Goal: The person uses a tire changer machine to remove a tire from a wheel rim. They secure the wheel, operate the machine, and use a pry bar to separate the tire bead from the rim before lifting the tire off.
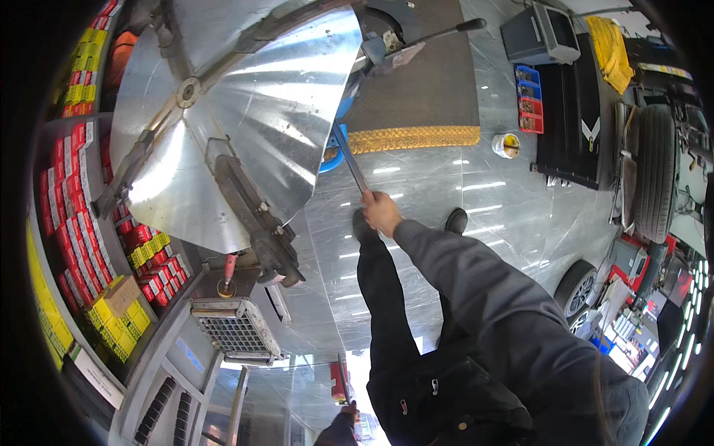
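Near the middle, my right hand (381, 213) is wrapped round a long metal bar (349, 161), which runs up to a blue part (329, 156) beside a tyre machine's big silver turntable (275, 111) with clamp arms (249, 193). My left hand (349, 410) is low at the bottom edge, closed on a thin upright rod (342, 372) beside a red object (336, 380); its fingers are small in view. Higher up, a lever with a black grip (468, 25) juts out from the machine.
Shelves of red boxes (71, 215) and yellow boxes (117, 318) line the left. A dark mat (413, 89), small tub (506, 145), colored bins (529, 100), black cabinet (565, 126), upright tyre (654, 171) and wheel (574, 290) stand right and ahead. My feet are on grey tiles (491, 208).
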{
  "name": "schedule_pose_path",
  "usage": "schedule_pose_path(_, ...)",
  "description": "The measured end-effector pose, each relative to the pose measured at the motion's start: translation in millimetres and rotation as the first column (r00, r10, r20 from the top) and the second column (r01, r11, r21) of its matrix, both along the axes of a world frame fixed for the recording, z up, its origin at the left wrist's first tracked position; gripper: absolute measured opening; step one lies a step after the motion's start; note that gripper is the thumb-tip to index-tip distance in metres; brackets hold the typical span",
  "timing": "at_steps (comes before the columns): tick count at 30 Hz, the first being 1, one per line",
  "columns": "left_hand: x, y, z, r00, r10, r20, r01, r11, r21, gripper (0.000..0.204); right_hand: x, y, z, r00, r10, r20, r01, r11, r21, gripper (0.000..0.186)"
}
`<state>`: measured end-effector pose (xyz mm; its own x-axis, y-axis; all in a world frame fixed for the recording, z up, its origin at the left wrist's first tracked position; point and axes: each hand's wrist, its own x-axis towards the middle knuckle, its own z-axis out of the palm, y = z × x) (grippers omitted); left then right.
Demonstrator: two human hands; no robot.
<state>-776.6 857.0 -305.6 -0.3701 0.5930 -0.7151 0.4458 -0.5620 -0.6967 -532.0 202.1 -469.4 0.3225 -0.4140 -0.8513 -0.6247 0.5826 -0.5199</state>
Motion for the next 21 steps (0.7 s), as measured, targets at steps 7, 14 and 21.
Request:
schedule_pose_path(7, 19.3, -37.3, 22.5, 0.977, 0.115, 0.178, -0.136, 0.984, 0.115, 0.041, 55.3, -38.8, -60.1, 0.868, 0.019, 0.497, -0.043, 0.998, 0.038, 0.032)
schedule_pose_path(14, 125.9, -215.1, -17.0, 0.950, 0.208, 0.234, -0.144, 0.953, -0.265, 0.045, -174.2, 72.8, 53.8, 0.379, 0.905, 0.193, -0.787, 0.425, -0.447, 0.028)
schedule_pose_path(21, 134.7, -488.3, 100.2, 0.758, 0.592, -0.274, -0.634, 0.569, -0.524, 0.042, -354.2, -8.6, 291.1, 0.670, 0.731, -0.133, -0.628, 0.462, -0.626, 0.068)
